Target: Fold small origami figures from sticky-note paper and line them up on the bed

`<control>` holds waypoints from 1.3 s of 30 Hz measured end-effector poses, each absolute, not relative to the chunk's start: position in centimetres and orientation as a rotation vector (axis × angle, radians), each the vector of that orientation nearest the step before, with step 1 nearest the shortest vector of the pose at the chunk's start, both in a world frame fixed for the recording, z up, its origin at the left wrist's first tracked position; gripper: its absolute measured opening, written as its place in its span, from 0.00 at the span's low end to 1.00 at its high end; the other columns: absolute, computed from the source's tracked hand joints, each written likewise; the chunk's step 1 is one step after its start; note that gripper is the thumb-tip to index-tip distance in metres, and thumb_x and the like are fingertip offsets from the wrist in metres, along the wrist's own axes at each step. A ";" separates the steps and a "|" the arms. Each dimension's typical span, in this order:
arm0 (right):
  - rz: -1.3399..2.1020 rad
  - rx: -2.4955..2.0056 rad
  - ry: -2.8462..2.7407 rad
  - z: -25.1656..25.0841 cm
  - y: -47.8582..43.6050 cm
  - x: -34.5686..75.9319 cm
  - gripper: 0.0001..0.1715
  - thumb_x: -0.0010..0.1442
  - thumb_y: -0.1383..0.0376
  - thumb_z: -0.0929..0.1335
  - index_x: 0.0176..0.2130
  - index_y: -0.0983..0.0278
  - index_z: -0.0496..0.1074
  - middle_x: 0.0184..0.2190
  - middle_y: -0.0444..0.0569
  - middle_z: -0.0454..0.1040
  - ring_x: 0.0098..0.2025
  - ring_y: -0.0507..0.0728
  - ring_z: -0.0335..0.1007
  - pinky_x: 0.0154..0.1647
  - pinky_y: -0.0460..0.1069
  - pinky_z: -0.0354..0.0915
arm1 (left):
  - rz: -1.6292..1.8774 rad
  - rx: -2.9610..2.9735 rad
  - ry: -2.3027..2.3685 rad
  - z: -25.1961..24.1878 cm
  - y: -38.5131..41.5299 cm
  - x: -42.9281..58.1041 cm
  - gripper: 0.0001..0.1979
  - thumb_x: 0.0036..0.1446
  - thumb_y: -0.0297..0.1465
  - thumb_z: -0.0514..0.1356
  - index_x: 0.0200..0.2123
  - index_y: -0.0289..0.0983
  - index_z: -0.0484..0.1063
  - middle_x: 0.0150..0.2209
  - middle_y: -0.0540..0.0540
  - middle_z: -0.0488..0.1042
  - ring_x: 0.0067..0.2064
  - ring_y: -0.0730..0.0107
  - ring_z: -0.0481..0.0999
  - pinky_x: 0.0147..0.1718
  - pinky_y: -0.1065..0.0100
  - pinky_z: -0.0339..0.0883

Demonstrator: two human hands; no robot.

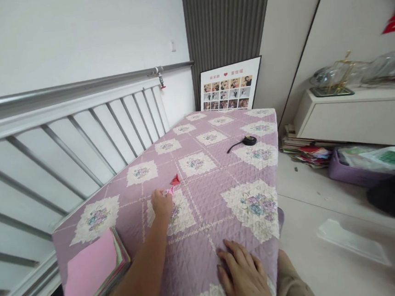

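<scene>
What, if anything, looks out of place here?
Mainly the papers beside the purple bin: their edges stick out unevenly in a ragged heap. A small dark bit also lies loose on the floor. Around the left hand and right hand, I see no spill or damage.

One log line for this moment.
left hand: touching pink piece; right hand: resting on cloth; red piece: beside pink piece; tape measure: on cloth

Left: white wall (87, 33), grey pipe (74, 87) running above a white radiator (87, 134). Corner: dark ribbed panel (224, 21) stood behind a framed photo board (228, 85). Right: white cabinet (361, 117), pale floor (305, 235).
</scene>
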State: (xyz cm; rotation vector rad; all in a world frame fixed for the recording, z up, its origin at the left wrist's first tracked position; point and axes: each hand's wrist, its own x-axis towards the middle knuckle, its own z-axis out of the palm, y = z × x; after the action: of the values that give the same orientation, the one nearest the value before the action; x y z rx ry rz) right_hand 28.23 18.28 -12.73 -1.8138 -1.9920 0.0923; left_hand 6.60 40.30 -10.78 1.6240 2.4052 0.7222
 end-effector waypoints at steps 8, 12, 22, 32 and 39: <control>0.095 -1.832 -1.993 -12.5 18.5 28.1 0.15 0.59 0.58 0.62 0.45 0.54 0.72 0.54 0.47 0.69 0.57 0.61 0.61 0.54 0.61 0.55 | 0.773 2.009 1.879 -13.1 23.8 5.4 0.18 0.49 0.22 0.53 0.43 0.40 0.71 0.52 0.43 0.69 0.56 0.61 0.66 0.58 0.59 0.57; 0.077 -1.857 -1.990 -12.5 18.8 27.9 0.16 0.60 0.58 0.61 0.45 0.55 0.72 0.53 0.48 0.69 0.57 0.61 0.61 0.54 0.61 0.55 | 0.734 2.110 1.602 -14.6 15.0 3.7 0.21 0.46 0.24 0.55 0.45 0.43 0.72 0.53 0.43 0.69 0.56 0.58 0.67 0.57 0.56 0.61; 0.052 -1.903 -2.016 -12.7 19.6 27.7 0.24 0.60 0.54 0.56 0.47 0.58 0.72 0.55 0.50 0.68 0.57 0.61 0.61 0.54 0.60 0.56 | 0.906 1.993 2.250 -6.6 14.1 -10.0 0.14 0.59 0.31 0.52 0.46 0.42 0.72 0.48 0.43 0.73 0.54 0.59 0.68 0.56 0.58 0.61; 0.102 -1.936 -2.022 -12.5 19.9 27.6 0.27 0.58 0.51 0.54 0.46 0.57 0.71 0.56 0.48 0.67 0.57 0.62 0.61 0.55 0.62 0.55 | 0.385 1.991 2.283 -4.8 17.1 -13.1 0.18 0.55 0.35 0.60 0.49 0.38 0.71 0.56 0.40 0.67 0.58 0.58 0.64 0.57 0.61 0.55; 0.093 -1.943 -2.022 -12.6 20.1 27.6 0.27 0.59 0.51 0.54 0.47 0.58 0.71 0.55 0.49 0.67 0.56 0.63 0.61 0.55 0.62 0.56 | 0.335 1.926 2.272 -5.4 16.8 -13.1 0.09 0.60 0.33 0.54 0.35 0.39 0.73 0.42 0.43 0.75 0.46 0.62 0.72 0.47 0.65 0.61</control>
State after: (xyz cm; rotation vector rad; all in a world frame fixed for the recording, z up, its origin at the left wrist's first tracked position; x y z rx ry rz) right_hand 27.61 20.07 -12.57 -1.9428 -2.0217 0.0927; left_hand -13.09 16.77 -5.35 1.9259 2.2718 0.3353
